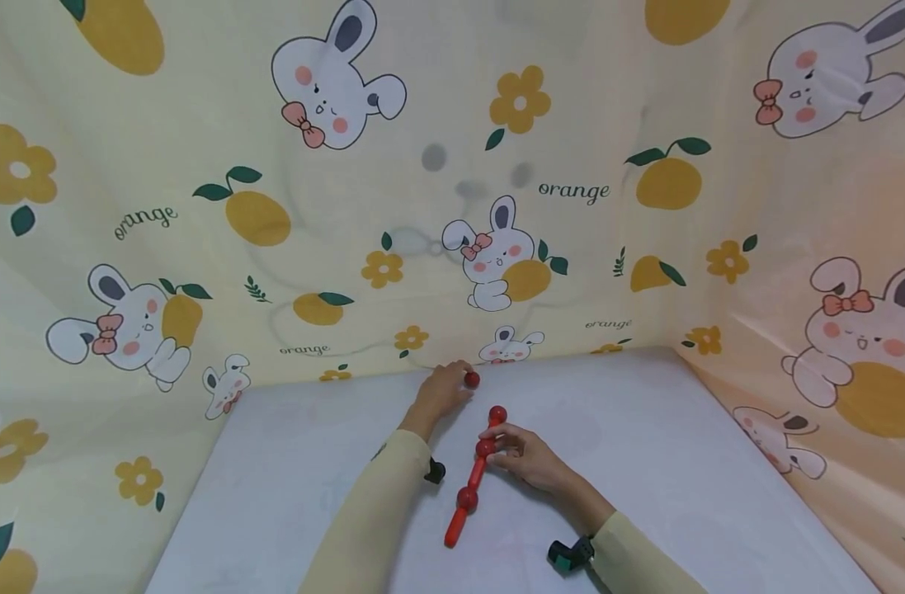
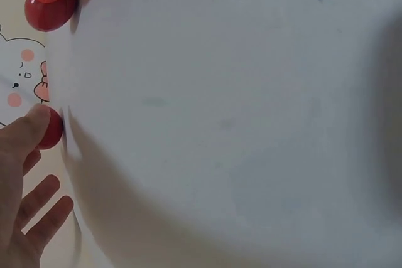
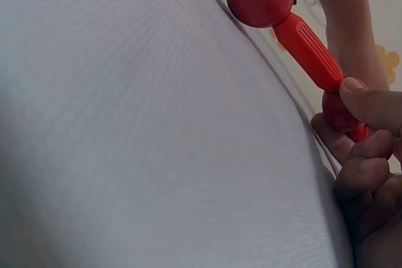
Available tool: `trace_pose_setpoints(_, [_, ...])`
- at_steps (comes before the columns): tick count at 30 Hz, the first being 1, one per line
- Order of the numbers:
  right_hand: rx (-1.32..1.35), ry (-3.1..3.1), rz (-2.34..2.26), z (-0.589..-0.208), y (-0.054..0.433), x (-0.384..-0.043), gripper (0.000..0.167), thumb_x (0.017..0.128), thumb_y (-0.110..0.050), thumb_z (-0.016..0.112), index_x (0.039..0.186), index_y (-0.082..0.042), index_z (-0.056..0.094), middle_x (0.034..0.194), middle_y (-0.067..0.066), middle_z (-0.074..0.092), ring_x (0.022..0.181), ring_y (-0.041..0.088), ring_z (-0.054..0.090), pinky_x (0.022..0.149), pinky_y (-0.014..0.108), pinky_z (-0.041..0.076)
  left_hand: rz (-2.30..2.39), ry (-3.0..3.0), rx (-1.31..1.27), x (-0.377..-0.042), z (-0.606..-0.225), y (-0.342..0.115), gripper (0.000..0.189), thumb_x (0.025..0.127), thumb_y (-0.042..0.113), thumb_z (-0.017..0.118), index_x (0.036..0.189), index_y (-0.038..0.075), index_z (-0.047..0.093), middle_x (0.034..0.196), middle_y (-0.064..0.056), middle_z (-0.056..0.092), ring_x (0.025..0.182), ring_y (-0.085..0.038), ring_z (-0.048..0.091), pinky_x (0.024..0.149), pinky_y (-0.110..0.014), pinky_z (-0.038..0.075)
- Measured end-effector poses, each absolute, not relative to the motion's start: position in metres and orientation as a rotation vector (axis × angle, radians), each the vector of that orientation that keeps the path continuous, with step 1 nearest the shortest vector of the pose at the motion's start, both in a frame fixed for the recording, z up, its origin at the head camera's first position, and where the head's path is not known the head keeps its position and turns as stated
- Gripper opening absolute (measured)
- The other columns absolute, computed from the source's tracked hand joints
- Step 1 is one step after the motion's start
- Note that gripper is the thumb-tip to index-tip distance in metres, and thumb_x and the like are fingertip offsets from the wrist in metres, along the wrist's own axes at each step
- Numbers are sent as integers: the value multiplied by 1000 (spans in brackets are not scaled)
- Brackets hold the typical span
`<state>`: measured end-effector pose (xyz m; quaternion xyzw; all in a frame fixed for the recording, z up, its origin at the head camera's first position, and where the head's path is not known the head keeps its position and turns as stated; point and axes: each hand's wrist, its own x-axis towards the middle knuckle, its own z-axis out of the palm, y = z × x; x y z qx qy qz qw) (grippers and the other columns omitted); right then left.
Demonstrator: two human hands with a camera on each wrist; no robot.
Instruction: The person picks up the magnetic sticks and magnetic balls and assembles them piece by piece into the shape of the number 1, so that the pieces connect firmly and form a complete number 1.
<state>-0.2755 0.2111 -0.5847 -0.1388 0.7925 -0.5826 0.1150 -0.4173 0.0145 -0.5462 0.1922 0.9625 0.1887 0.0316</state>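
Note:
A chain of glossy red balls and orange-red ribbed rods (image 1: 477, 473) lies slantwise over the white table, with one rod as its near end and a ball (image 1: 498, 413) as its far end. My right hand (image 1: 530, 459) pinches its middle ball (image 3: 338, 112) between thumb and fingers; part of that ball is covered by the thumb. Beyond the chain, near the table's back edge, my left hand (image 1: 443, 392) holds a separate red ball (image 1: 472, 379). In the left wrist view the thumb lies on this loose ball (image 2: 54, 128), while the other fingers are spread apart.
The white table (image 1: 645, 462) meets a cream cloth (image 1: 437, 272) printed with rabbits and oranges at the back. More of this cloth rises along the right side. A dark wrist camera (image 1: 571, 555) sits by the right sleeve, another (image 1: 436, 472) by the left.

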Motion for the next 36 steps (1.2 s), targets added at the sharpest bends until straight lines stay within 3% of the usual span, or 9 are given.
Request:
trace_pose_setpoints(5, [-413,2320,-1718,-586,212,-276,40,101,-14,76,140,-9,67,126,11,74,104,23,60,69,23,49,589,2996,566,-418,-551,17,43,98,30,82,135,21,62,121,-1,71,107,-21,61,98,-40,57])
trace_pose_setpoints(11, [-436,2313,-1726,-583,212,-274,40,102,-12,75,141,-7,65,127,17,71,83,19,55,62,21,46,587,3034,595,-419,-555,19,33,98,28,82,123,21,62,106,0,71,92,-18,61,88,-34,58])
trace_pose_setpoints(15, [-430,2310,-1720,-582,212,-274,41,102,-13,74,142,-8,64,128,18,70,79,17,53,62,20,46,606,3034,587,-421,-556,20,30,98,27,82,119,21,61,100,2,70,87,-16,60,85,-31,57])
trace_pose_setpoints(19, [-410,2311,-1710,-581,212,-274,41,102,-15,75,142,-9,65,127,16,71,74,16,53,61,21,46,649,3016,529,-420,-556,20,34,98,26,82,125,21,63,107,0,72,93,-17,63,91,-33,58])
trace_pose_setpoints(26, [-352,2321,-1702,-584,211,-274,41,102,-15,75,142,-13,66,127,14,71,64,17,51,58,22,46,781,2952,472,-415,-562,10,45,99,28,81,140,22,63,131,-1,72,119,-21,66,104,-41,56])
trace_pose_setpoints(31, [-343,2322,-1706,-581,212,-272,42,102,-18,75,143,-15,65,128,13,68,55,17,47,51,23,43,850,2926,478,-414,-568,-4,46,100,31,79,142,22,64,135,0,70,122,-20,65,106,-42,55])
trace_pose_setpoints(36, [-332,2321,-1730,-580,211,-274,43,101,-17,77,142,-14,66,129,11,67,55,15,46,53,22,43,912,2920,476,-406,-571,-20,41,100,31,80,137,20,68,133,-1,69,120,-20,64,106,-41,55])
